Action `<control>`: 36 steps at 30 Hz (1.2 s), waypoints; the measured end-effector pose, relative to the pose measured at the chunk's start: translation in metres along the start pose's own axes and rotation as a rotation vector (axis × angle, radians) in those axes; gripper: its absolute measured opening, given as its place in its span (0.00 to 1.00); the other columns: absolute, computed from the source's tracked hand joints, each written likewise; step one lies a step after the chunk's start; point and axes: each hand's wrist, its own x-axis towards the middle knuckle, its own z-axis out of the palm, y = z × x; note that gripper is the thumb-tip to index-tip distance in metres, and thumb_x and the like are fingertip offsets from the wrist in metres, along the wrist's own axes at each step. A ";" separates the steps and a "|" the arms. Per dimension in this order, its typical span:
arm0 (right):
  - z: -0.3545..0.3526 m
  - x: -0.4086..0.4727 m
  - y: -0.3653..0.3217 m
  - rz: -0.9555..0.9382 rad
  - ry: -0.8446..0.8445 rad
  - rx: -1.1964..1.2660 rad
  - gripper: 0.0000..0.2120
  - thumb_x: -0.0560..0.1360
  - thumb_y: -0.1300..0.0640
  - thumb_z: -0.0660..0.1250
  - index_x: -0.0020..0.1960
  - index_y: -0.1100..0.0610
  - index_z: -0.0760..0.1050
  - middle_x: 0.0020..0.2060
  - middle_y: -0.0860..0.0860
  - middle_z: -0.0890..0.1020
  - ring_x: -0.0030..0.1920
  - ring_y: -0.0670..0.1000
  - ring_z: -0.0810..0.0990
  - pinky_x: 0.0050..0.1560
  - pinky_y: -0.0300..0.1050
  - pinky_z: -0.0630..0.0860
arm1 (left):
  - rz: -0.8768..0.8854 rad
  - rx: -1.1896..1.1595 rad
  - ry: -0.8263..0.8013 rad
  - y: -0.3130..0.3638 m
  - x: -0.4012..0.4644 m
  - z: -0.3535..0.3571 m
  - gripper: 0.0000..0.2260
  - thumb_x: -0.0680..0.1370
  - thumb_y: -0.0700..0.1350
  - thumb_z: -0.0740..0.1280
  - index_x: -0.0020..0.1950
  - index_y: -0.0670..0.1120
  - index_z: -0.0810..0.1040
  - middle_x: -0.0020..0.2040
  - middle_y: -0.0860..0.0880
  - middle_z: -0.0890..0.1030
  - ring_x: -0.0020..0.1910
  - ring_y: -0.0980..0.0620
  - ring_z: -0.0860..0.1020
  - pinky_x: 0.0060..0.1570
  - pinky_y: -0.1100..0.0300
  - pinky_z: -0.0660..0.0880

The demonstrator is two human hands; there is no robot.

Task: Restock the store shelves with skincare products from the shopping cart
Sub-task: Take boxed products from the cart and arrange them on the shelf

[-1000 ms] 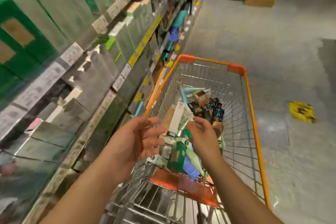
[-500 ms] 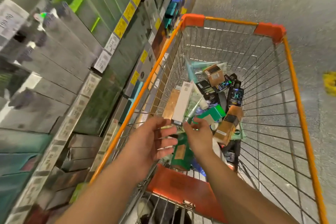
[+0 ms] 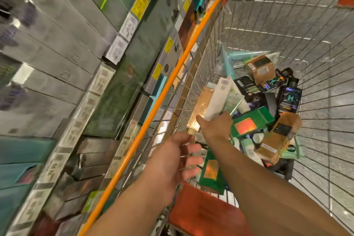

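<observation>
Reaching deeper into the cart (image 3: 193,44) now, right hand (image 3: 216,125) having gone forward past the left hand (image 3: 176,157) to the white box (image 3: 218,99). Risking a slip: lifting the long box by its near end could let it tip, or drag the gold box (image 3: 201,107) just beside it and topple the loose pile. Right fingers hidden under the box end, seemingly closing on it; grip not certain. Left fingers spread and relaxed, holding nothing, hovering inside the cart's near end. Remaining products lying heaped in the cart; shelves (image 3: 92,90) standing alongside, left.
</observation>
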 end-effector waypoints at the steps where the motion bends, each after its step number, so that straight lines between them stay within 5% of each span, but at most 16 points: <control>1: 0.003 0.003 -0.002 0.000 0.006 -0.035 0.44 0.68 0.43 0.80 0.71 0.67 0.65 0.68 0.64 0.72 0.69 0.64 0.71 0.66 0.57 0.74 | 0.002 0.004 0.000 0.000 0.002 0.000 0.09 0.83 0.48 0.64 0.54 0.46 0.82 0.46 0.45 0.86 0.36 0.49 0.81 0.39 0.54 0.76; 7: 0.002 0.013 -0.007 0.017 -0.048 -0.137 0.35 0.69 0.49 0.76 0.67 0.65 0.67 0.64 0.62 0.74 0.63 0.62 0.77 0.56 0.53 0.78 | 0.022 0.013 -0.001 0.001 0.003 -0.002 0.09 0.83 0.47 0.63 0.55 0.47 0.83 0.45 0.47 0.85 0.38 0.48 0.80 0.40 0.54 0.77; 11: -0.008 0.013 -0.011 0.080 -0.070 -0.034 0.14 0.69 0.51 0.72 0.42 0.64 0.81 0.41 0.58 0.84 0.41 0.56 0.83 0.42 0.44 0.79 | 0.021 -0.011 0.013 0.002 -0.002 -0.004 0.09 0.83 0.47 0.65 0.55 0.46 0.83 0.46 0.46 0.86 0.39 0.48 0.81 0.38 0.55 0.77; 15: -0.026 -0.008 -0.009 0.159 -0.040 0.192 0.19 0.70 0.53 0.74 0.54 0.65 0.76 0.43 0.57 0.84 0.42 0.57 0.81 0.41 0.45 0.74 | 0.038 -0.032 0.007 0.001 -0.010 -0.006 0.10 0.82 0.47 0.66 0.56 0.44 0.83 0.46 0.45 0.86 0.39 0.48 0.81 0.36 0.56 0.77; 19: -0.048 -0.048 -0.007 0.116 -0.052 0.461 0.16 0.71 0.58 0.73 0.57 0.57 0.76 0.44 0.53 0.84 0.43 0.56 0.84 0.49 0.57 0.84 | 0.104 -0.033 -0.027 0.004 -0.028 -0.004 0.10 0.82 0.47 0.65 0.59 0.43 0.81 0.47 0.45 0.85 0.39 0.49 0.80 0.37 0.56 0.76; 23: -0.079 -0.088 -0.022 -0.009 -0.119 0.668 0.18 0.76 0.64 0.69 0.65 0.54 0.76 0.52 0.53 0.84 0.48 0.53 0.86 0.42 0.45 0.85 | 0.247 0.014 -0.011 0.010 -0.053 -0.006 0.09 0.83 0.46 0.64 0.57 0.46 0.83 0.53 0.42 0.86 0.48 0.47 0.81 0.46 0.53 0.77; 27: -0.121 -0.135 -0.043 -0.160 -0.157 0.688 0.21 0.78 0.64 0.67 0.67 0.48 0.75 0.55 0.50 0.84 0.50 0.53 0.86 0.43 0.47 0.85 | 0.323 -0.043 -0.024 0.033 -0.092 -0.006 0.07 0.82 0.43 0.66 0.53 0.43 0.83 0.46 0.41 0.82 0.43 0.49 0.77 0.44 0.56 0.72; 29: -0.138 -0.157 -0.052 -0.221 -0.215 0.700 0.22 0.78 0.64 0.67 0.68 0.46 0.75 0.56 0.49 0.83 0.51 0.53 0.85 0.44 0.49 0.85 | 0.378 -0.015 -0.029 0.039 -0.107 -0.011 0.06 0.80 0.44 0.69 0.49 0.46 0.86 0.46 0.44 0.84 0.46 0.49 0.80 0.51 0.53 0.74; 33: -0.174 -0.203 -0.086 -0.333 -0.325 0.692 0.31 0.68 0.60 0.66 0.69 0.43 0.74 0.58 0.47 0.85 0.55 0.52 0.85 0.43 0.57 0.85 | 0.493 0.013 -0.054 0.057 -0.153 -0.022 0.07 0.79 0.46 0.71 0.50 0.57 0.87 0.48 0.52 0.87 0.51 0.54 0.84 0.57 0.54 0.77; 36: -0.193 -0.238 -0.114 -0.389 -0.406 0.700 0.35 0.65 0.61 0.66 0.70 0.39 0.72 0.55 0.42 0.86 0.53 0.49 0.86 0.40 0.56 0.85 | 0.602 -0.038 -0.090 0.073 -0.186 -0.031 0.08 0.79 0.45 0.69 0.53 0.56 0.87 0.51 0.55 0.87 0.50 0.61 0.84 0.57 0.57 0.76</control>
